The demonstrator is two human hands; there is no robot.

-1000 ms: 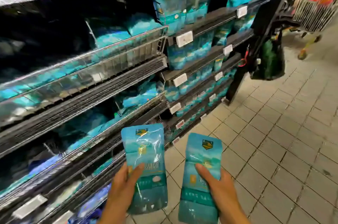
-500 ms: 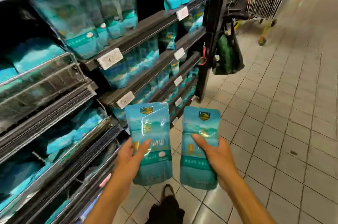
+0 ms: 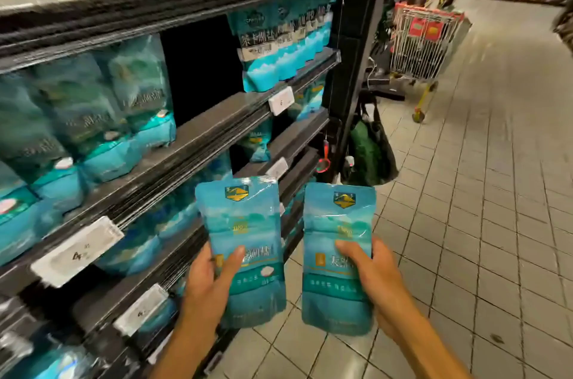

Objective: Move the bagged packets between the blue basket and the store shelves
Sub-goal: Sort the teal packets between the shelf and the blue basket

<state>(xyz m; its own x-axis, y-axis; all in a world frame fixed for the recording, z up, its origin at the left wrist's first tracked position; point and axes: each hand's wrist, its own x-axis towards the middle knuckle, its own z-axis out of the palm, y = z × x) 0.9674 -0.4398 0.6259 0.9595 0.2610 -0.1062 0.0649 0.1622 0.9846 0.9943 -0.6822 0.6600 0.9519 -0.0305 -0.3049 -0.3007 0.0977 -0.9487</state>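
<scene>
My left hand (image 3: 207, 282) grips a teal bagged packet (image 3: 242, 223) upright, thumb across its front. My right hand (image 3: 375, 282) grips a second teal packet (image 3: 338, 223) the same way, just to the right of the first. Both packets hang in front of the dark store shelves (image 3: 198, 137), at the level of the lower tiers. Rows of similar teal packets (image 3: 279, 47) stand on the shelves, with a dark gap (image 3: 198, 75) between two groups on the middle tier. The blue basket is out of view.
White price tags (image 3: 280, 100) line the shelf edges. A dark green bag (image 3: 369, 152) hangs at the shelf end post. A shopping cart (image 3: 424, 41) stands further down the aisle. Grey tiled floor (image 3: 480, 223) spreads to the right.
My view has risen and turned along the shelves to the higher tiers. Both hands carried the packets up and forward; the grips are unchanged.
</scene>
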